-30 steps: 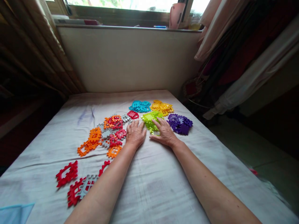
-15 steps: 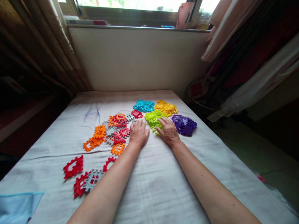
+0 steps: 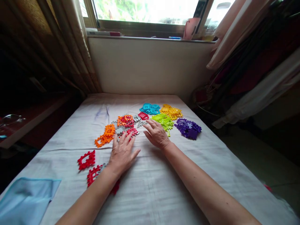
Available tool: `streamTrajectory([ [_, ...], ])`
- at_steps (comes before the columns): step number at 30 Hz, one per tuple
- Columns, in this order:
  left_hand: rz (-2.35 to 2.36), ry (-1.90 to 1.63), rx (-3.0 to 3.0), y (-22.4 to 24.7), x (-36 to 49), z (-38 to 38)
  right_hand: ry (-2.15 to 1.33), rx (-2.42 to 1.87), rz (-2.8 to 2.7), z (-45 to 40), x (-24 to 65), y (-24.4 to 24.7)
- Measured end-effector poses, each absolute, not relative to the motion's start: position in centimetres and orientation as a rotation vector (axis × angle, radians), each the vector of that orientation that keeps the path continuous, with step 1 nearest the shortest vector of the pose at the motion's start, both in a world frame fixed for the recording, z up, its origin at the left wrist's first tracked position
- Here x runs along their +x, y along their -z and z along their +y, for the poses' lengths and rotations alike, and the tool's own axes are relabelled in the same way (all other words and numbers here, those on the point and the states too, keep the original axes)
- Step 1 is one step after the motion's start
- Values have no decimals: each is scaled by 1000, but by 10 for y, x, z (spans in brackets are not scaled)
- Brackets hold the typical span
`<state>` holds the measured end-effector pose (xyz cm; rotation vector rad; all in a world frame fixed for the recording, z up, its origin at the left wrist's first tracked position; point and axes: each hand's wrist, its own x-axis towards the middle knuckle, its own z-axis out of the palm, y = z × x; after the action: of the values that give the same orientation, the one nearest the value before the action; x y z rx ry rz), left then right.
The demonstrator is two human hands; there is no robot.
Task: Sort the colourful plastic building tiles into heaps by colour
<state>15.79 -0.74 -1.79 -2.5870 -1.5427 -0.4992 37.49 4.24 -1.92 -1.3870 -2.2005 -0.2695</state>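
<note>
My left hand (image 3: pixel 123 153) is open, fingers spread, over the near edge of a mixed heap of interlocking plastic tiles. Its fingertips reach red tiles (image 3: pixel 132 132); whether they touch is unclear. Orange tiles (image 3: pixel 109 130) lie to its left, and grey tiles (image 3: pixel 121 129) are partly covered. My right hand (image 3: pixel 156 134) is open too, fingers extended toward the grey pieces (image 3: pixel 141 123) and a red tile (image 3: pixel 143 116). Just beyond it sits a lime green pile (image 3: pixel 164 120). Farther out are a blue pile (image 3: pixel 150 108), a yellow pile (image 3: pixel 171 111) and a purple pile (image 3: pixel 188 128).
A red tile (image 3: pixel 86 160) lies at the left, with more red tiles (image 3: pixel 94 175) partly under my left forearm. A light blue cloth item (image 3: pixel 30 195) rests at the lower left. The sheet-covered surface (image 3: pixel 168 187) ends at a wall (image 3: pixel 150 65) below the window.
My left hand has moved left and nearer, over the front of the mixed heap. My right hand has shifted left off the green pile. The camera view has tilted and turned slightly.
</note>
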Motion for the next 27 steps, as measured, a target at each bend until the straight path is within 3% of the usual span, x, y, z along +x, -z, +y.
streamTrajectory([
  [10,-2106,760,-2091,34,30,3,-152,-2146,-1831,127,296,11],
  [22,-1941,1361,-2034,44,22,14,-228,-1683,-2061,71,257,11],
  [27,-1920,1469,-1985,46,22,14,-270,-1958,-1871,128,264,-9],
])
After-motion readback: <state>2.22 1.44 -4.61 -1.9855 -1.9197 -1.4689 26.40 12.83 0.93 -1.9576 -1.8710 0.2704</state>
